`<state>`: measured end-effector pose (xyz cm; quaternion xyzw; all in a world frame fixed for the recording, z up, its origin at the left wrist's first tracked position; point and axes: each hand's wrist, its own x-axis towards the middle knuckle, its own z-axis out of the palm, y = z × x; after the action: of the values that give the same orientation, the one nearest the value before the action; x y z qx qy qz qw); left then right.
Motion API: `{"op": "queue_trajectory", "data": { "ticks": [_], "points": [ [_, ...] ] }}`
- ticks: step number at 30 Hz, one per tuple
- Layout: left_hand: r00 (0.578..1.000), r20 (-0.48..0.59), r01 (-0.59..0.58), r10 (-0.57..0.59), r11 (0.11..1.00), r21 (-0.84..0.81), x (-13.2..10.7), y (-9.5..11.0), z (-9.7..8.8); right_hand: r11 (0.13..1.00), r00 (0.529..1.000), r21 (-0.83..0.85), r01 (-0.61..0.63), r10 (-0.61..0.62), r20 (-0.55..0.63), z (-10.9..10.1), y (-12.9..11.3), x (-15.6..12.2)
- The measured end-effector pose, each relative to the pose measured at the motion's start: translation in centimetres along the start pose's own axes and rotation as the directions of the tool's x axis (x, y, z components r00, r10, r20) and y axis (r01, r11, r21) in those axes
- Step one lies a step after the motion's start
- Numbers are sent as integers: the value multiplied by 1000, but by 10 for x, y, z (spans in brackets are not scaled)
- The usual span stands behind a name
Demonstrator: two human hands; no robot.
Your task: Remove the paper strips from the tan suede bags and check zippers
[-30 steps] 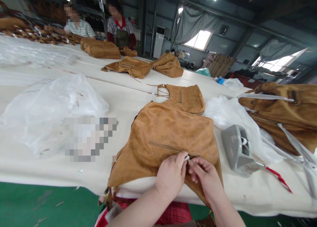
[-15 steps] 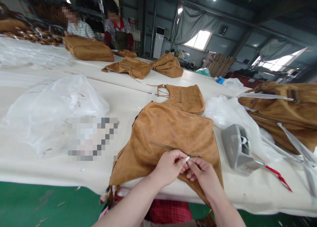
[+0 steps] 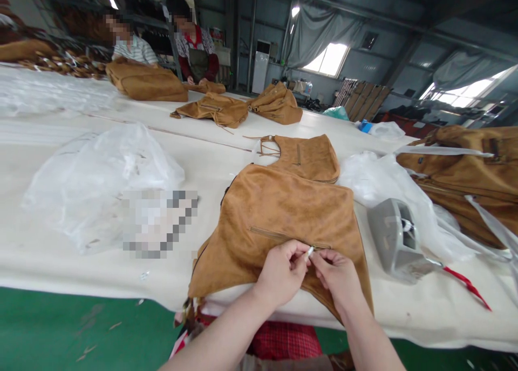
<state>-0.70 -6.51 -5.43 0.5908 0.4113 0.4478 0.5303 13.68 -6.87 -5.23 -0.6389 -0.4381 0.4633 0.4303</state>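
A tan leather bag (image 3: pixel 279 203) lies flat at the table's front edge, with a long zipper (image 3: pixel 267 232) across its face. Over the right end of that zipper, my left hand (image 3: pixel 285 268) pinches a small white piece (image 3: pixel 309 252), perhaps a wrap of paper or foam. My right hand (image 3: pixel 334 271) closes its fingertips on the same piece from the other side. The zipper pull itself is hidden by my fingers. Just behind lies a second tan bag (image 3: pixel 311 157) with a short zipper and thin cords.
A grey tape dispenser (image 3: pixel 390 241) with a red ribbon stands to the right, beside clear plastic (image 3: pixel 372 179) and a large tan bag (image 3: pixel 465 182). A plastic bag (image 3: pixel 101 182) lies left. More tan bags (image 3: pixel 218 109) and two people (image 3: pixel 196 52) are across the table (image 3: pixel 202 160).
The view has shifted slightly, so the scene sits a little to the right. Both hands stay at the zipper end, still pinching the white piece, with small finger movements.
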Motion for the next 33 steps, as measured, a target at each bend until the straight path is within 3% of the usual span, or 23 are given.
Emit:
{"op": "queue_trajectory", "data": {
  "ticks": [5, 10, 14, 16, 20, 33],
  "points": [
    [996, -29, -75, 81, 982, 175, -5, 6, 1, 945, 981, 319, -67, 4, 194, -4, -4, -1],
    [991, -35, -118, 130, 964, 239, -7, 0, 3, 859, 970, 482, -173, 65, 233, -5, -5, -4],
    [992, -117, -13, 38, 978, 208, -7, -2, 7, 828, 952, 514, -226, 76, 296, -8, -3, -4],
    [994, -105, 18, 5, 977, 214, -6, 2, 8, 812, 933, 520, -264, 78, 352, -11, -3, -3],
    [998, -38, -39, 52, 957, 287, -6, 10, 8, 797, 904, 518, -310, 79, 419, -16, -3, -2],
    [985, -159, -53, 68, 994, 95, -7, 5, 5, 875, 948, 436, -211, 73, 310, -7, -5, -5]
  ]
}}
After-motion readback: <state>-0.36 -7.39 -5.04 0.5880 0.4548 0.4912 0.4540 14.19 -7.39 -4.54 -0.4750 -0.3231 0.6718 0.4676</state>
